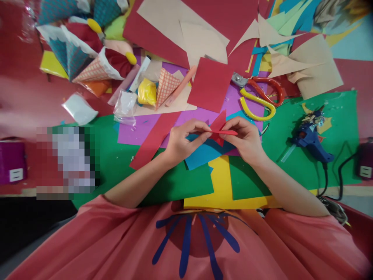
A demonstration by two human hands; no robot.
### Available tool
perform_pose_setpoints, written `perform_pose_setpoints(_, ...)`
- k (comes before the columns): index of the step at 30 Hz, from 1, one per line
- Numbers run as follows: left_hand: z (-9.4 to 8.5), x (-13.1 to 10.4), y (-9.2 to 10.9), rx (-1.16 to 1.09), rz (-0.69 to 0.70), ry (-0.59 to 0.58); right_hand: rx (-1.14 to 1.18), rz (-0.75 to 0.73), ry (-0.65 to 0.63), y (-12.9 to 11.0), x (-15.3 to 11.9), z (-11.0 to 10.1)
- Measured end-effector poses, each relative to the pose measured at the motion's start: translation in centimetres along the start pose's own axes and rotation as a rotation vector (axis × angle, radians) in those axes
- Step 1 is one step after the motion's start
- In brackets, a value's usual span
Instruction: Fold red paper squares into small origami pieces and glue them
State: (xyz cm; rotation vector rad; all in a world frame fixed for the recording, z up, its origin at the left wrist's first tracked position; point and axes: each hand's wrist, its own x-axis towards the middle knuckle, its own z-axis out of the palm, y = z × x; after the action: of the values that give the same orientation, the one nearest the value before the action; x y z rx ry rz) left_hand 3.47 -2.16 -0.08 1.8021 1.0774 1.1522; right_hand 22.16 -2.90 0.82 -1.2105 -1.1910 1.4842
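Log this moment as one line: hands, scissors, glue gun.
Left hand: pinching red paper | Right hand: pinching same paper | Red-and-yellow-handled scissors: beyond right hand | Blue glue gun: on green sheet, right side

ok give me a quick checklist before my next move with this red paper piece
1. Red paper piece gripped: ok, pinched by left hand and right hand.
2. Scissors set down: ok, neither hand holds them.
3. Scissor blades uncovered: not ok, red square sheet overlaps them.
4. Glue gun set aside: ok, lying on green sheet.
5. Glue gun hot: cannot tell.
6. Scraps away from glue gun: not ok, clustered around one end.
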Motion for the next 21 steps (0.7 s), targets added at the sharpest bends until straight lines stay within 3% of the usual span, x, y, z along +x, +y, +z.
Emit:
perform_pose_setpoints(6, -0.03, -0.21, -0.08, 0.038, 0.024, 0.013, 0.016, 0.001, 0.016, 0.22, 0.07, 0.03)
perform_pose_setpoints(16, -0.28, -0.18, -0.55, 0.269, 0.368, 0.081, -0.060, -0.165, 0.039, 0.59, -0.27, 0.02)
perform_pose_setpoints(21, -0.35, 0.03, -0.43, 0.299, 0.397, 0.050, -0.090, -0.179, 0.018, 0.69, -0.33, 0.05)
